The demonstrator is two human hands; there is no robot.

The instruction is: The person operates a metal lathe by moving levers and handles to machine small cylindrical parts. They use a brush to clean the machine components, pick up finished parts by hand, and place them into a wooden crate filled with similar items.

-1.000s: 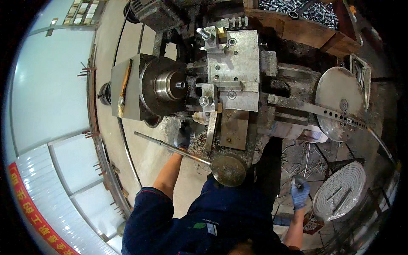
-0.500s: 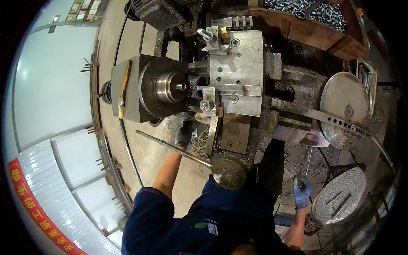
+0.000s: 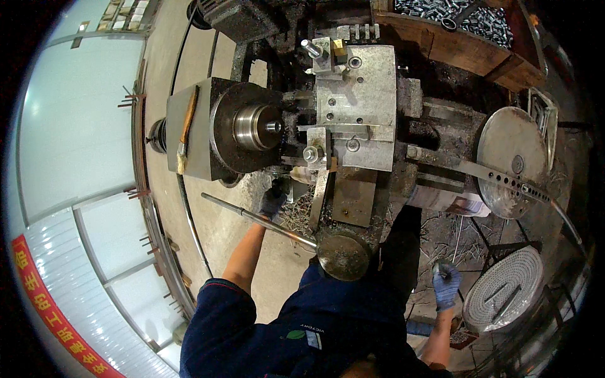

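Note:
A lathe-like machine stands before me, with a round steel chuck (image 3: 257, 127) gripping a short shiny metal sleeve (image 3: 273, 127). To the right of the chuck, two clamped tool holders sit on a flat metal slide plate (image 3: 378, 94). My left hand (image 3: 273, 200), in a dark, dirty glove, reaches low beneath the chuck, beside the machine's edge; its fingers are partly hidden. A long metal lever (image 3: 258, 220) crosses over that wrist. My right hand (image 3: 447, 285), in a blue-grey glove, is curled off to the right, left of a perforated round tray (image 3: 504, 286). What it holds, if anything, is unclear.
A wooden box (image 3: 454, 47) with many small metal sleeves and a ring-ended wrench stands at the far right. A brush (image 3: 188, 132) lies on the headstock. A round metal disc (image 3: 513, 157) and a perforated bar are at the right. Metal shavings (image 3: 299, 214) litter the floor.
The machine appears slightly farther right in the picture. Both hands stay in nearly the same places, the right still curled.

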